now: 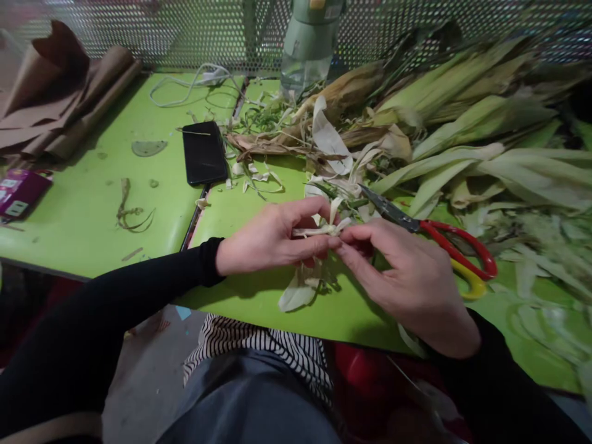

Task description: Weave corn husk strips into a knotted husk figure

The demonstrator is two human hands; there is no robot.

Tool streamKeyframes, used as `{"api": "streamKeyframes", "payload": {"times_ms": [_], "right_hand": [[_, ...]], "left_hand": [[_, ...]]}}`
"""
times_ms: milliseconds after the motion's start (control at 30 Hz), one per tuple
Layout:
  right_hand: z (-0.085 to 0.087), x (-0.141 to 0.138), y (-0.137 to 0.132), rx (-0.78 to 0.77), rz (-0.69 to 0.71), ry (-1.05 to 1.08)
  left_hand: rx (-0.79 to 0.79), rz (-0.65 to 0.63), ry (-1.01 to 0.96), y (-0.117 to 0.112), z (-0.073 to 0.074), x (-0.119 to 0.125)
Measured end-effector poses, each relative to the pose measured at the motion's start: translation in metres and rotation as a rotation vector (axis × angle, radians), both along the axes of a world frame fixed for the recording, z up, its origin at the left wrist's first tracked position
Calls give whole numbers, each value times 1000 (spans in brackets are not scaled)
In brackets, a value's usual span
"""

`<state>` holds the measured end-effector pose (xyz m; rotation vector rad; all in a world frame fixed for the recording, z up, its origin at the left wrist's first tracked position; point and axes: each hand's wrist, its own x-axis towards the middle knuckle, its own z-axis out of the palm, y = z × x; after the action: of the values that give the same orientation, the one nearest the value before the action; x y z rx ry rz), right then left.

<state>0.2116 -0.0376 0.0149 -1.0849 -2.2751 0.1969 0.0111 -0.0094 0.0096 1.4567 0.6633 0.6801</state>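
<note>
A small knotted piece of pale corn husk [329, 229] is pinched between my two hands above the table's front edge. My left hand [277, 234] grips its left end between thumb and fingers. From the right, my right hand [407, 271] closes thumb and forefinger on the other side of it; its remaining fingers curl under and are partly hidden. A loose strip of white husk [298, 293] lies below my left hand. Just behind my right hand rest scissors [416, 225] with one red and one yellow handle loop, their blades pointing away to the left.
Corn husks [499, 123] are heaped at the back right, with scraps around them. A bottle [309, 49] stands by the perforated panel [194, 37]. Left of the husks lie a black phone [205, 153], a white cable [185, 89], a clear protractor [148, 148], brown paper [60, 105] and a purple box [23, 192].
</note>
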Motion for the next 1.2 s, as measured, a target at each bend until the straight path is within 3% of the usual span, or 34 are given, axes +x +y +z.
{"api": "streamKeyframes", "payload": {"times_ms": [133,300,533,733,833,900,1100,1200], "right_hand": [[2,4,1,-11,163,-112],[9,9,3,-167,344,-81],[16,13,5,-295,466,2],[5,6,5,-240,201,24],[0,3,3,-208,85,10],[-1,3,2,-207,101,-3],[8,5,1,-196,257,-10],[10,7,2,-206,284,5]], "left_hand": [[-27,-44,-41,-2,-3,1],[-142,-83,-23,-6,3,1],[-150,-96,1,-6,7,-1],[-112,-135,-73,2,0,-3],[-14,-75,-75,3,-1,-2],[10,-43,-57,1,0,-2],[-112,-65,-19,-4,13,-1],[-61,-75,-11,-2,13,-3]]}}
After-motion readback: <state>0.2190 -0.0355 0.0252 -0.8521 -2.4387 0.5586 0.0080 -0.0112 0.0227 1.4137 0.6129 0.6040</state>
